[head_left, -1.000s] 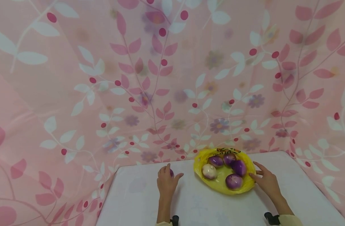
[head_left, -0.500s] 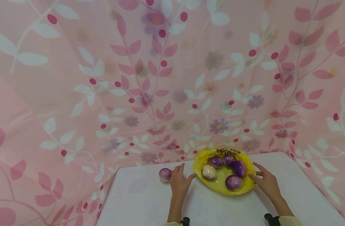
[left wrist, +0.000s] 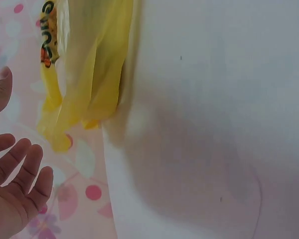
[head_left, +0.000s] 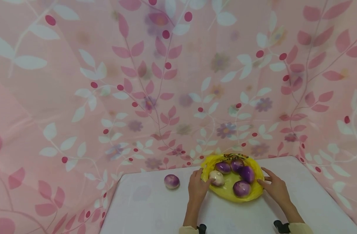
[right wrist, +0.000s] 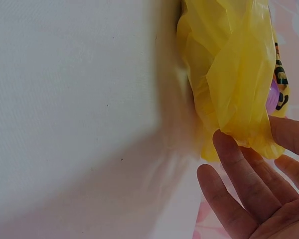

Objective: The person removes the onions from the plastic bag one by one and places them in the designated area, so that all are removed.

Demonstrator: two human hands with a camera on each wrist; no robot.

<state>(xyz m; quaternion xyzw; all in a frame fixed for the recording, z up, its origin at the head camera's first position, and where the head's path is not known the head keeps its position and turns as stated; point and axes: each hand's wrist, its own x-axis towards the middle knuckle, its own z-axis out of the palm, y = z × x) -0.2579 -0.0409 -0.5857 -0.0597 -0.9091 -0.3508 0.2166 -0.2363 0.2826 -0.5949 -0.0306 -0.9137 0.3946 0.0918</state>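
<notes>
A yellow plastic bag (head_left: 229,195) stands on the table with its mouth rolled wide. Inside lie several glossy, onion-like round vegetables (head_left: 242,188), mostly purple and white, plus one paler vegetable (head_left: 216,178). My right hand (head_left: 276,189) holds the bag's right rim, thumb over the edge and fingers along the outside; the right wrist view shows the fingertips (right wrist: 224,142) against the plastic. At the left rim is my left hand (head_left: 197,188), its fingers spread and relaxed, holding nothing; its thumb overlaps the bag in the head view. A purple-and-white vegetable (head_left: 171,181) sits alone to its left.
A white cloth covers the table (head_left: 149,211). Behind it hangs a pink curtain (head_left: 178,97) with leaves and flowers, close to the table's back edge. Dark straps with small cameras (head_left: 281,226) are on both wrists.
My left hand has left the lone vegetable on the table and moved right to the bag's left rim. My right hand has stayed at the bag's right rim.
</notes>
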